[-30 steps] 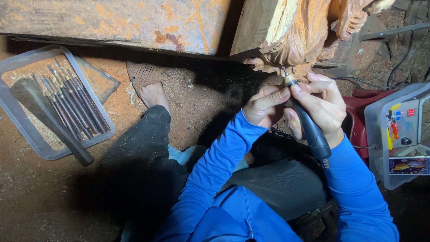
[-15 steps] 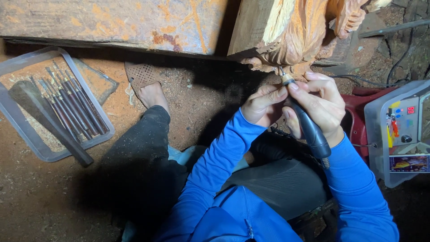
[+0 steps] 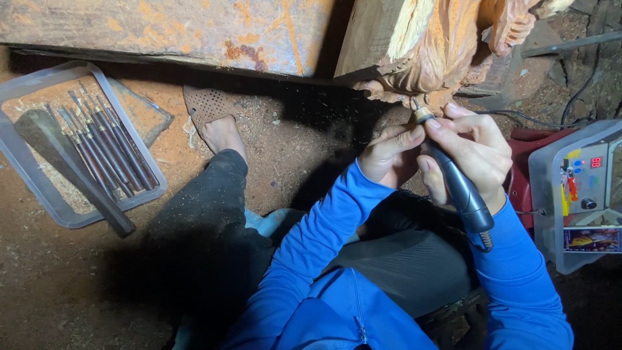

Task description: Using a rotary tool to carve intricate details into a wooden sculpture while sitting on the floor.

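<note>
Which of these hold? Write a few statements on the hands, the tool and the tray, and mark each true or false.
1. The right hand grips a dark rotary tool. True.
2. The left hand rests on the tray. False: it steadies the tool near its tip.
3. The tool's tip meets the carved wood. True.
4. The tray is empty. False: it holds chisels.
5. The control box stands left of the tray. False: it stands far right.

Both hands [image 3: 431, 155] raised together, fingers curled in close grip.

Head view, steeply downward, close
</note>
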